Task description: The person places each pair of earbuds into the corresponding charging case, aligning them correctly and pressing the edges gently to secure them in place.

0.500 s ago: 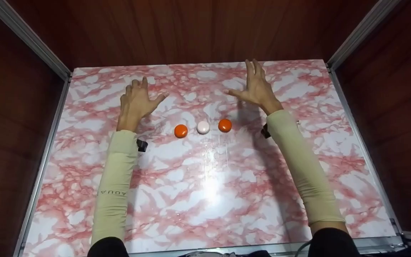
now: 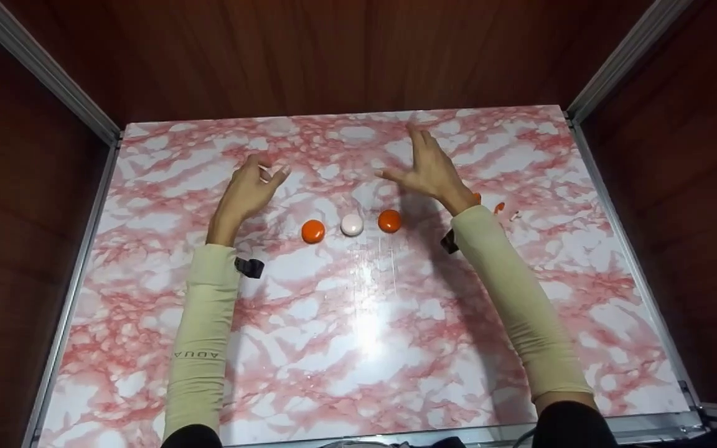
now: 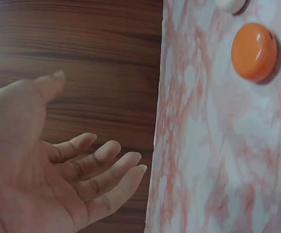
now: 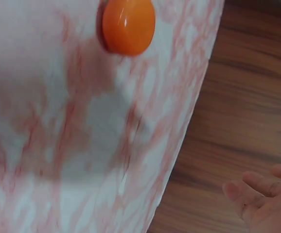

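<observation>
Three glossy round pieces lie in a row on the marbled tabletop: a left orange one (image 2: 313,231), a white one (image 2: 351,224) and a right orange one (image 2: 389,221). My left hand (image 2: 248,194) hovers beyond and to the left of them, its fingers loosely bent and holding nothing. In the left wrist view that palm (image 3: 38,184) shows bare. Past the right orange piece, my right hand (image 2: 430,171) hangs over the table with thumb spread and fingers extended. Only part of that hand (image 4: 272,201) shows in the right wrist view.
Small orange bits (image 2: 499,208) and a little whitish piece (image 2: 515,216) lie beside the right wrist, partly covered by it. Dark wood panels (image 2: 346,56) and metal rails (image 2: 53,81) enclose the table (image 2: 309,386) at the back and sides.
My left hand has drawn slightly nearer the body and turned, with its fingers more bent. The right hand has shifted left and a little nearer, uncovering orange bits. The three round pieces stay put.
</observation>
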Motion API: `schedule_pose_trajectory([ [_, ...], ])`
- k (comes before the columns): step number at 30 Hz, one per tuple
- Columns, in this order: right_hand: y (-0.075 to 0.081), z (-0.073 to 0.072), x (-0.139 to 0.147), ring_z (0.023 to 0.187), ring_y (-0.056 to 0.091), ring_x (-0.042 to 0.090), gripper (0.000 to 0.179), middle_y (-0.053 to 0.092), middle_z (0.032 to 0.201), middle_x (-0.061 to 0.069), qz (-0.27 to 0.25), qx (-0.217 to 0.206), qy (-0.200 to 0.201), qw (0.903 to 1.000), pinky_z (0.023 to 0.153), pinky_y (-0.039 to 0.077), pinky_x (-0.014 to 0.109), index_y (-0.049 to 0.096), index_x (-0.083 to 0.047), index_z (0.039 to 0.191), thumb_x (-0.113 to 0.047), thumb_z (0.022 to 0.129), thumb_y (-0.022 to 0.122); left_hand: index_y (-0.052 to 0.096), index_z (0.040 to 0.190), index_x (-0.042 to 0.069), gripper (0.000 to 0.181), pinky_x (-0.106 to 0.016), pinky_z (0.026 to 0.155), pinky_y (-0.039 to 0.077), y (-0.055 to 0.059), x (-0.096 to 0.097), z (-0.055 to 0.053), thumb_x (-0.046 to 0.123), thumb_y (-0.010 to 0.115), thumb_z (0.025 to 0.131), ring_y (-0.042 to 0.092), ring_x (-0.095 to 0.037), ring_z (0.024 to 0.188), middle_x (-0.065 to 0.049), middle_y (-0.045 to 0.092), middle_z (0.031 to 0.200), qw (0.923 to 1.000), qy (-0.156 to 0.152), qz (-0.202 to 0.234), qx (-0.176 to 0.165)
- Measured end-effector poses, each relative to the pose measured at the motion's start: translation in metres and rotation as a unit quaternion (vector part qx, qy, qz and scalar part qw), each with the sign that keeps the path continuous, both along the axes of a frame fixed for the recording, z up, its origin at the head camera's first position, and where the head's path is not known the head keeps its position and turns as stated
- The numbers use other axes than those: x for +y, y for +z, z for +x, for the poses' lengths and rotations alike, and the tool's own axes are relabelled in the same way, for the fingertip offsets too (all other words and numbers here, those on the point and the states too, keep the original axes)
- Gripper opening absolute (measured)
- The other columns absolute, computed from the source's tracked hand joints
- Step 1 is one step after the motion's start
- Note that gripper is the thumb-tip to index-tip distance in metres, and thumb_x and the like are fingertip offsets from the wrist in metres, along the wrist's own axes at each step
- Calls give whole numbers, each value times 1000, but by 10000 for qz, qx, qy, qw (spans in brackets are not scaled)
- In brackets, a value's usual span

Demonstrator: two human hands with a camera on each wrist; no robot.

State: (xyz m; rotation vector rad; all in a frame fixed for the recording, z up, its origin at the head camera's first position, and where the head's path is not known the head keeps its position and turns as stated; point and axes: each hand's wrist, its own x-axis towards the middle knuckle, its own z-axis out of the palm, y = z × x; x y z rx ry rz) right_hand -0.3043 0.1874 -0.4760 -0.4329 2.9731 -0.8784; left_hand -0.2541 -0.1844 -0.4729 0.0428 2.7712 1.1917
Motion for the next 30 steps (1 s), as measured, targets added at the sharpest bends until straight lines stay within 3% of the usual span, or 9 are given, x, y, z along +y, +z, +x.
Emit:
schedule_pose_trajectory([
  [6, -4, 7, -11, 148, 46, 37, 110, 44, 161, 21, -104, -44, 223, 9997, 122, 42, 56, 30, -9, 164, -64, 83, 80, 56, 141, 4, 63, -53, 110, 45, -9, 1, 10, 57, 51, 107, 54, -36, 126, -21, 55, 137, 9998, -97, 44, -189],
  [14, -14, 20, -28, 144, 52, 34, 111, 50, 157, 17, -445, -309, 446, 9975, 118, 47, 53, 31, -12, 164, -64, 80, 84, 69, 133, 4, 52, -52, 102, 54, -26, -1, 20, 47, 54, 108, 66, -36, 118, -20, 67, 133, 9990, -280, 228, -257],
  [18, -19, 26, -35, 140, 56, 38, 104, 52, 155, 19, -747, -305, 631, 9947, 115, 50, 53, 34, -9, 162, -56, 84, 85, 72, 132, 5, 47, -51, 101, 54, -32, -3, 22, 43, 55, 108, 68, -36, 118, -18, 70, 132, 9988, -187, 351, -282],
  [22, -24, 32, -43, 130, 62, 41, 92, 56, 148, 20, -1165, -360, 740, 9898, 108, 55, 51, 39, -7, 159, -43, 88, 86, 68, 139, 6, 48, -53, 106, 53, -37, -3, 26, 40, 54, 109, 66, -35, 121, -19, 68, 137, 9980, -127, 439, -429],
  [25, -25, 37, -49, 124, 66, 39, 85, 59, 144, 21, -1439, -600, 743, 9850, 106, 57, 50, 42, -7, 157, -36, 90, 85, 67, 140, 6, 47, -47, 101, 54, -43, -2, 29, 38, 54, 109, 67, -33, 112, -19, 69, 134, 9980, -85, 418, -471],
  [30, -28, 43, -60, 118, 71, 36, 67, 68, 132, 24, -1809, -947, 705, 9764, 104, 59, 49, 54, -4, 147, -27, 92, 84, 70, 133, 4, 44, -29, 77, 54, -51, 0, 32, 37, 55, 108, 70, -28, 91, -23, 74, 116, 9967, 8, 548, -592],
])
